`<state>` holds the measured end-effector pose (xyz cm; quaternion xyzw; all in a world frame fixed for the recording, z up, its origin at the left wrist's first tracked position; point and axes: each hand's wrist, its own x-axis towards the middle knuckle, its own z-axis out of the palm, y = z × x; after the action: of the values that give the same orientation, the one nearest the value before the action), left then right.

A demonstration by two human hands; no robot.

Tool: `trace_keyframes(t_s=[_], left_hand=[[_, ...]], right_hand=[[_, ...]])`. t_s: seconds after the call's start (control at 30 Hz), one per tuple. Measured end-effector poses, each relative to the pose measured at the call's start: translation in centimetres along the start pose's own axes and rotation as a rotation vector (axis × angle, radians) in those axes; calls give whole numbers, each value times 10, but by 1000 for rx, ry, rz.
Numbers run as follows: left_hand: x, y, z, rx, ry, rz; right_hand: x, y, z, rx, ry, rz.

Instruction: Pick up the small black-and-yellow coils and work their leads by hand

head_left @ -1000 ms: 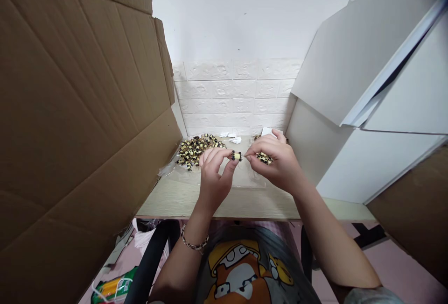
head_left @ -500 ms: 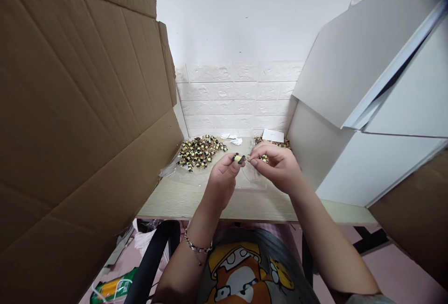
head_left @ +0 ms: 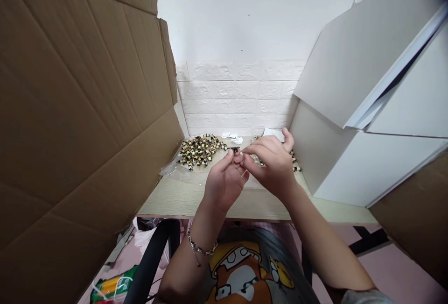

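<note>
My left hand [head_left: 224, 182] is closed in a pinch around a small transformer [head_left: 235, 149], a black bobbin whose dark pin edge is turned up toward me. Its yellow-taped middle is mostly hidden by the fingers. My right hand [head_left: 271, 161] meets it from the right, thumb and forefinger pinched together at the transformer's wire lead, which is too fine to make out clearly. To the left lies a heap of similar yellow and black transformers [head_left: 199, 151]. Another heap [head_left: 296, 161] is partly covered by my right hand.
Clear plastic sheeting [head_left: 170, 169] covers part of the wooden tabletop [head_left: 168, 196]. White paper scraps [head_left: 237, 140] and a white card [head_left: 274, 133] lie near the brick-pattern wall. Tall cardboard [head_left: 87, 84] rises on the left, white panels [head_left: 336, 154] on the right.
My left hand has rolled the transformer so its dark pin edge shows instead of the yellow tape. My right hand has come in closer, its little finger now raised.
</note>
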<state>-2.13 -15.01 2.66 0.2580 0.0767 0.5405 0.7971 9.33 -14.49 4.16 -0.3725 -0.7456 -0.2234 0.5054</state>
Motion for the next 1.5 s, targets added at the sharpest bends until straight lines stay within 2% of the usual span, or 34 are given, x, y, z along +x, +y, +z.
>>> trace_keyframes(t_s=[0.07, 0.13, 0.43, 0.6, 0.7, 0.83, 1.0, 1.1, 1.33, 1.5], left_hand=[[0, 2, -1, -62, -21, -71], [0, 3, -3, -106, -33, -81], [6, 2, 4, -46, -5, -12], [8, 1, 4, -13, -6, 30], [10, -1, 3, 33, 15, 60], [12, -5, 0, 91, 30, 157], [13, -9, -7, 276, 60, 326], [13, -11, -9, 352, 64, 394], [12, -14, -3, 304, 43, 418], [11, -14, 0, 317, 32, 385]], right_hand=[[0, 1, 2, -22, 10, -21], [0, 2, 3, -34, 5, -30], [0, 0, 1, -25, 58, 75], [0, -1, 0, -77, 110, 71], [1, 0, -1, -74, 41, 76], [1, 3, -3, -3, -86, 117], [0, 3, -6, 86, -73, 142], [-1, 0, -7, 236, -62, 174], [-5, -5, 3, 567, 13, 350], [-10, -3, 10, 618, 25, 399]])
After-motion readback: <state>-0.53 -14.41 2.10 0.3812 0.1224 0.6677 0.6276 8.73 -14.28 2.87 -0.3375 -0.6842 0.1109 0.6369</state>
